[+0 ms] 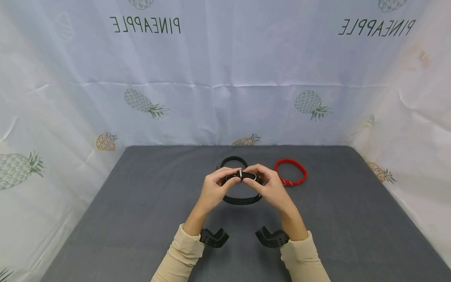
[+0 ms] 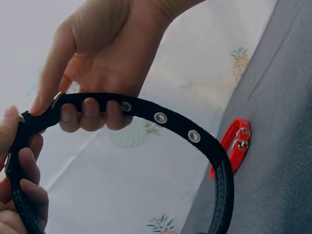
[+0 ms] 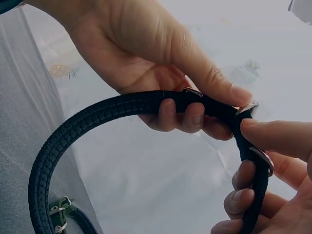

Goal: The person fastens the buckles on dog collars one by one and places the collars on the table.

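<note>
Both hands raise a black collar (image 1: 243,201) off the table, its loop hanging below them. My left hand (image 1: 215,187) pinches one side of the buckle area, the thumb in front. My right hand (image 1: 269,185) grips the strap from the other side, its fingers curled under it. Between the thumbs, a metal buckle piece (image 1: 240,173) shows. The left wrist view shows metal eyelets (image 2: 160,117) along the strap. In the right wrist view, the collar's stitched band (image 3: 73,123) curves down. Fingers partly hide the buckle.
A red collar (image 1: 305,174) lies on the grey table (image 1: 148,219) beyond the right hand. Another black collar (image 1: 234,158) lies behind the hands, partly hidden by them. A pineapple-print curtain (image 1: 225,113) bounds the table at the back and sides.
</note>
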Tool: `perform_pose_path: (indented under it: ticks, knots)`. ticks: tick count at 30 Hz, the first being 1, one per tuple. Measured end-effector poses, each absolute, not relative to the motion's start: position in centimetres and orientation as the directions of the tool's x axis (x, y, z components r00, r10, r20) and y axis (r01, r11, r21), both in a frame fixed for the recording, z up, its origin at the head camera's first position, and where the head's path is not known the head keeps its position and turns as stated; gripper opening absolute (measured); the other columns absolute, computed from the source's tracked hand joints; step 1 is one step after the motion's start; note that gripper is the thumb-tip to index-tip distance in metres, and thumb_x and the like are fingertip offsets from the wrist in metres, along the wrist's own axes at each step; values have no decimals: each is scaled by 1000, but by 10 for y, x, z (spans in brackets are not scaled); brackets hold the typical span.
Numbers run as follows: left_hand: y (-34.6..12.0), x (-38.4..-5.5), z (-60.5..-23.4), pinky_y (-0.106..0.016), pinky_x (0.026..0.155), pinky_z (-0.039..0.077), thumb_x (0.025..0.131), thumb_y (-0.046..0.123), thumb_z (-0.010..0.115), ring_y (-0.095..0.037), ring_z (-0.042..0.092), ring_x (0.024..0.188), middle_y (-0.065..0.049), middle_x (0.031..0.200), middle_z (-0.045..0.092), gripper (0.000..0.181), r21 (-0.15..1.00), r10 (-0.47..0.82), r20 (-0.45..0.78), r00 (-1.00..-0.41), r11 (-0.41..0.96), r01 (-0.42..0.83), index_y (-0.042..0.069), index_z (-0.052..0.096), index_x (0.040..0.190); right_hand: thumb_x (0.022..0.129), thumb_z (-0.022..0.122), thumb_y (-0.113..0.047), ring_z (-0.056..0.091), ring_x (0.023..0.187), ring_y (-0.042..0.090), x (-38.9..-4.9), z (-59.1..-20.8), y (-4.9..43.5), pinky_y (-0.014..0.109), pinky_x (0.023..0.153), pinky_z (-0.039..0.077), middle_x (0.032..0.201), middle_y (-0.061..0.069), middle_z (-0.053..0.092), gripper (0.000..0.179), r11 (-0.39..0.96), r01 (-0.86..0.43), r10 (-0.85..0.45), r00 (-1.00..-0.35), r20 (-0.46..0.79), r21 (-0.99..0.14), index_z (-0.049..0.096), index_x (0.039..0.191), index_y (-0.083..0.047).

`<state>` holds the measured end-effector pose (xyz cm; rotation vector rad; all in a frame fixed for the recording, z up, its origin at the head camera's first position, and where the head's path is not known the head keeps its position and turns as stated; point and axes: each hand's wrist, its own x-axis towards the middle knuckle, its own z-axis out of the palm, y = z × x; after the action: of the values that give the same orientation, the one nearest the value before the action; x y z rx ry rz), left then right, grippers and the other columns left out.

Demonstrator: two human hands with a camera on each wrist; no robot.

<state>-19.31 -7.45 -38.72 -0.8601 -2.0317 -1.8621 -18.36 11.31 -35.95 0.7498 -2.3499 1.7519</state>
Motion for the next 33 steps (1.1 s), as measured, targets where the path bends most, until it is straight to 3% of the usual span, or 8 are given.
perform_pose_path:
  ticks: [4, 10, 14, 21, 28, 33]
  knots:
    - [-72, -191, -389, -15, 77, 53, 93, 12, 62, 7, 58, 88, -29, 107, 64, 30, 817, 228, 564, -793, -18, 576, -9, 63, 114, 90, 65, -4, 48, 70, 6, -184, -359, 113, 24, 61, 40, 97, 8, 62, 22, 210, -438, -321, -875, 361, -874, 63, 111, 2]
    - [-69, -191, -390, -17, 75, 52, 95, 9, 59, 5, 56, 87, -29, 109, 64, 26, 804, 222, 580, -784, -5, 594, -9, 62, 114, 90, 66, -7, 56, 82, 2, -187, -360, 112, 22, 72, 48, 105, 19, 62, 36, 185, -411, -372, -870, 324, -892, 56, 124, -1]
    - [-68, -191, -394, -20, 78, 52, 97, 9, 56, 2, 57, 92, -28, 110, 63, 26, 798, 234, 585, -777, 3, 602, -8, 61, 115, 92, 64, -9, 58, 88, 1, -187, -364, 110, 21, 73, 48, 113, 23, 63, 30, 179, -415, -375, -867, 328, -892, 60, 121, 1]
    - [-68, -189, -399, -22, 83, 52, 96, 5, 56, 1, 56, 99, -25, 109, 61, 22, 792, 249, 593, -766, -9, 611, -6, 61, 115, 91, 65, -7, 56, 81, 2, -184, -368, 110, 21, 68, 46, 107, 22, 64, 26, 174, -429, -360, -866, 348, -886, 61, 115, 2]
    - [-68, -193, -396, -20, 77, 50, 94, 1, 57, 0, 53, 96, -24, 109, 55, 20, 766, 267, 626, -732, -38, 642, -7, 61, 113, 91, 64, -6, 41, 60, 4, -186, -366, 110, 24, 57, 38, 96, 5, 61, 24, 187, -415, -371, -869, 327, -890, 58, 113, 1]
    - [-69, -194, -394, -19, 73, 48, 96, 9, 59, 1, 52, 93, -25, 109, 54, 23, 785, 291, 606, -740, -70, 615, -8, 61, 112, 92, 63, -6, 46, 70, 3, -187, -365, 111, 24, 60, 39, 105, 16, 62, 25, 191, -393, -374, -877, 303, -900, 56, 114, 1]
